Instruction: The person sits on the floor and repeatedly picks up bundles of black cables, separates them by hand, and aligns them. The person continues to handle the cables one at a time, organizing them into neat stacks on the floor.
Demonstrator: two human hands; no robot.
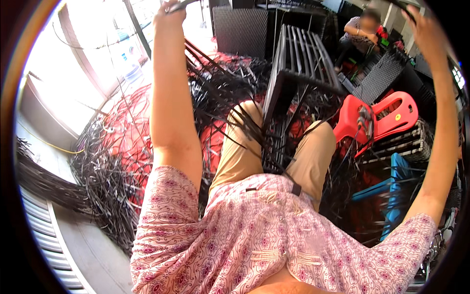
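Black strips (249, 128) across the lap, arms spread wide

Nearest, filling the bottom of the frame, is the wearer's pink patterned shirt (245, 228); above it, beige trousers (237, 164), knees apart. Strips trail over them at centre. Between the knees, a black slatted frame (299, 77) leans, probably set there for steadiness, leaving both arms free. At upper left, the left hand (170, 13) has its fingers closed on something dark, cut off by the edge. At upper right, the right hand (424, 33) curls its fingers around a thin dark piece; whether both grip one stretched length cannot be told. At right, a red chair (350, 122) bears a tool (363, 120), likely for easy reach. Farthest, upper right, is another person (360, 39).
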